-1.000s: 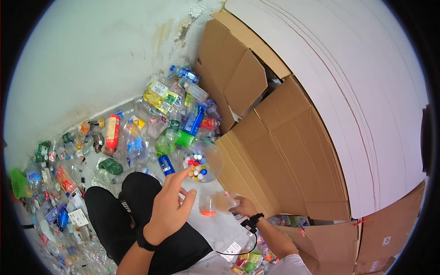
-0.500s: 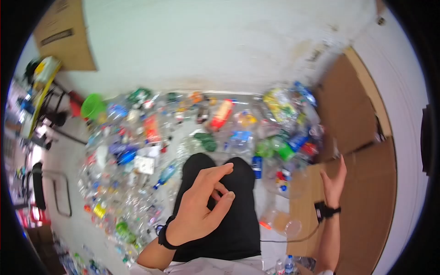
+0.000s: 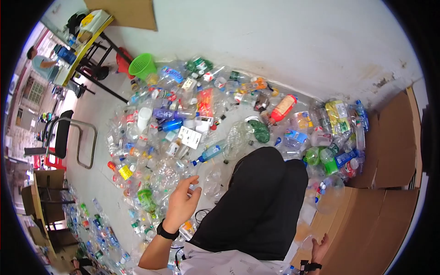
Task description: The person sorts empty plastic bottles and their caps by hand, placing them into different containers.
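My left hand (image 3: 181, 204), with a black band at the wrist, is held over the bottles left of my black-trousered legs. Its fingers are slightly bent and apart, with nothing held. Low at the right, my right hand (image 3: 319, 247) is raised beside a clear round container (image 3: 306, 243), fingers spread and empty. Near the left hand lie a clear bottle with a blue cap (image 3: 211, 152) and a green-labelled bottle (image 3: 145, 200). A red-labelled bottle (image 3: 283, 108) and a crushed green bottle (image 3: 260, 131) lie beyond my knees.
Large open cardboard boxes (image 3: 380, 220) stand at the right. At the upper left are a green basket (image 3: 142, 66), a yellow-edged table (image 3: 87, 48) and a person (image 3: 43, 64). A black chair (image 3: 64, 135) stands at the left. A white wall closes the far side.
The view has turned to the left, showing more of the room there. My left hand has moved off my lap to over the bottles. My right hand now appears lower in view.
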A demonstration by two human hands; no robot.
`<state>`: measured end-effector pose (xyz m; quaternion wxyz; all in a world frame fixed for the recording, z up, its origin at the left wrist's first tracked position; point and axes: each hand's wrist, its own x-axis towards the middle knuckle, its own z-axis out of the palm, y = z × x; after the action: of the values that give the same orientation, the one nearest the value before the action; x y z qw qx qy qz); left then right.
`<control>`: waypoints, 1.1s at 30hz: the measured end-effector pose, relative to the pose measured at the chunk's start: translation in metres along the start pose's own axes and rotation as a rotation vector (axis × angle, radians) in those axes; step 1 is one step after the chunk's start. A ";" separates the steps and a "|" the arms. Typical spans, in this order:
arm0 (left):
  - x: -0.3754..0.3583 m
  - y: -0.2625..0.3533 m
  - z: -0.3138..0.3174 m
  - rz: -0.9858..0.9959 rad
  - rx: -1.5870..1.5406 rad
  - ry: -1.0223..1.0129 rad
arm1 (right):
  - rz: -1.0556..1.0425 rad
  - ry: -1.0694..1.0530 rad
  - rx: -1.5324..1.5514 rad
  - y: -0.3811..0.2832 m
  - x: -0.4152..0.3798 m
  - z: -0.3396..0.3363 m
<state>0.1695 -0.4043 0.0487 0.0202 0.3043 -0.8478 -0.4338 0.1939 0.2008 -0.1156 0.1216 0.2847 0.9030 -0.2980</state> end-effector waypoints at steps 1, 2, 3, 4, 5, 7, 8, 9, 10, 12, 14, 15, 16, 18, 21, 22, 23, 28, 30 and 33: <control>-0.001 -0.008 0.000 -0.017 0.022 0.017 | 0.042 -0.013 -0.001 0.004 -0.003 0.002; -0.002 -0.018 0.000 -0.030 0.019 0.023 | 0.035 -0.021 -0.011 0.009 -0.004 0.005; -0.001 -0.030 -0.001 -0.042 0.061 0.045 | 0.036 -0.035 -0.029 0.014 -0.004 0.010; -0.001 -0.042 -0.002 -0.053 0.104 0.066 | 0.038 -0.048 -0.048 0.017 -0.003 0.012; 0.001 -0.054 -0.004 -0.063 0.100 0.069 | 0.032 -0.052 -0.057 0.013 -0.003 0.012; 0.008 -0.079 -0.015 -0.178 0.200 0.100 | 0.067 -0.075 -0.108 0.006 -0.004 0.014; 0.012 -0.090 -0.022 -0.184 0.198 0.097 | 0.067 -0.076 -0.115 0.007 -0.003 0.014; 0.017 -0.102 -0.032 -0.239 0.227 0.093 | 0.064 -0.066 -0.125 0.011 -0.001 0.016; 0.023 -0.116 -0.041 -0.293 0.257 0.089 | 0.062 -0.056 -0.133 0.012 0.000 0.017; 0.040 -0.164 -0.057 -0.279 0.409 0.103 | 0.064 -0.072 -0.163 0.002 -0.001 0.012; 0.054 -0.196 -0.071 -0.262 0.560 0.114 | 0.066 -0.087 -0.193 0.000 0.000 0.009; 0.062 -0.205 -0.077 -0.246 0.675 0.117 | 0.061 -0.098 -0.202 0.001 0.001 0.008; 0.071 -0.214 -0.082 -0.227 0.791 0.116 | 0.059 -0.109 -0.212 0.002 0.001 0.007; 0.088 -0.235 -0.093 -0.253 0.852 0.061 | 0.086 -0.101 -0.254 0.005 -0.003 0.001; 0.113 -0.253 -0.100 -0.320 0.948 -0.028 | 0.117 -0.098 -0.293 0.009 -0.011 -0.001; 0.118 -0.260 -0.100 -0.371 0.975 -0.070 | 0.120 -0.104 -0.304 0.007 -0.012 -0.003; 0.124 -0.269 -0.099 -0.371 0.977 -0.076 | 0.156 -0.106 -0.332 0.003 -0.014 -0.005; 0.154 -0.300 -0.091 -0.253 1.074 -0.136 | 0.192 -0.163 -0.398 -0.009 -0.017 -0.003; 0.165 -0.314 -0.085 -0.190 1.165 -0.155 | 0.175 -0.185 -0.426 -0.017 -0.015 -0.004; 0.176 -0.322 -0.080 -0.088 1.331 -0.242 | 0.240 -0.198 -0.435 -0.044 -0.016 -0.008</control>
<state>0.2109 -0.6972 -0.1821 -0.2843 0.2354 -0.9174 0.1491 0.1804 0.1692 -0.0821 0.3020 0.3263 0.8893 -0.1069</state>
